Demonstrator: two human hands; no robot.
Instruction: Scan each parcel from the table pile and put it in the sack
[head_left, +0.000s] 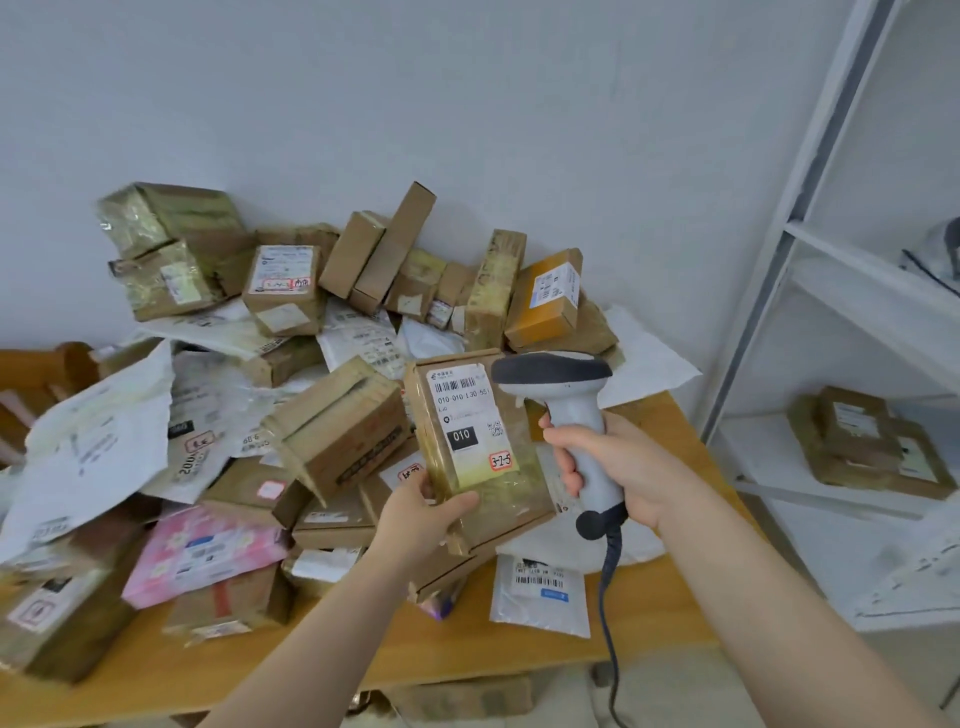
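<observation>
My left hand (423, 512) grips the lower edge of a flat taped cardboard parcel (475, 447) and holds it upright above the pile, its white label with barcode, "010" and "3-2-5" facing me. My right hand (618, 467) is closed around the grey handle of a corded barcode scanner (563, 387), whose dark head sits just right of the parcel's top edge, beside the label. The parcel pile (291, 395) of brown boxes and white mailer bags covers the wooden table (519, 654). No sack is visible.
A pink flowered box (208, 553) lies at the pile's front left, and a small white mailer (543, 595) near the table's front edge. White metal shelving (831, 270) stands on the right, holding a few brown parcels (872, 441). A box sits under the table.
</observation>
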